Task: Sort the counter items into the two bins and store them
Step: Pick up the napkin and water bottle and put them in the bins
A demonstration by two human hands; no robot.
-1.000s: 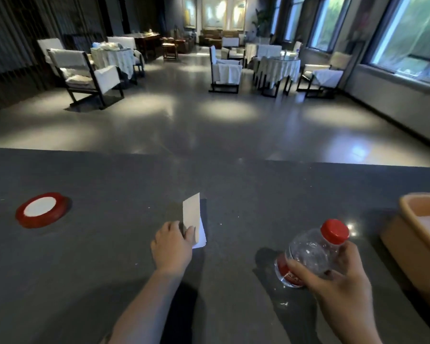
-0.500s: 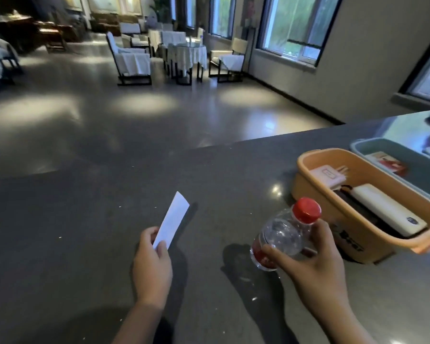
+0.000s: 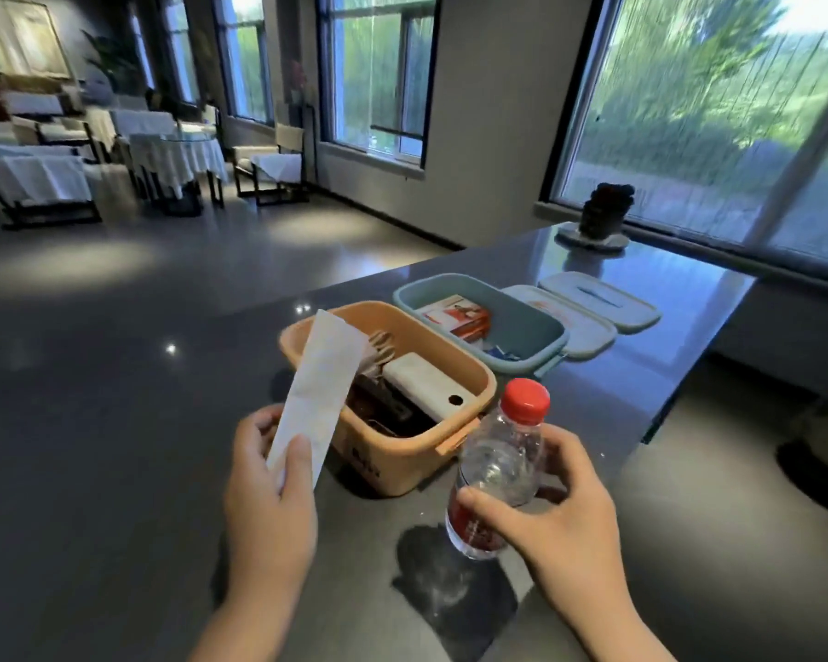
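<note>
The left hand (image 3: 268, 489) pinches a white paper slip (image 3: 319, 389), now raised higher than half a second ago so its top overlaps the orange bin (image 3: 402, 451). The right hand (image 3: 553, 518) grips a clear bottle (image 3: 498, 470) with a red cap, lifted off the dark table (image 3: 92, 446) and closer to the orange bin than before. The blue bin (image 3: 536, 336) sits just behind, two lids (image 3: 598, 301) beside it, both now fully in view.
</note>
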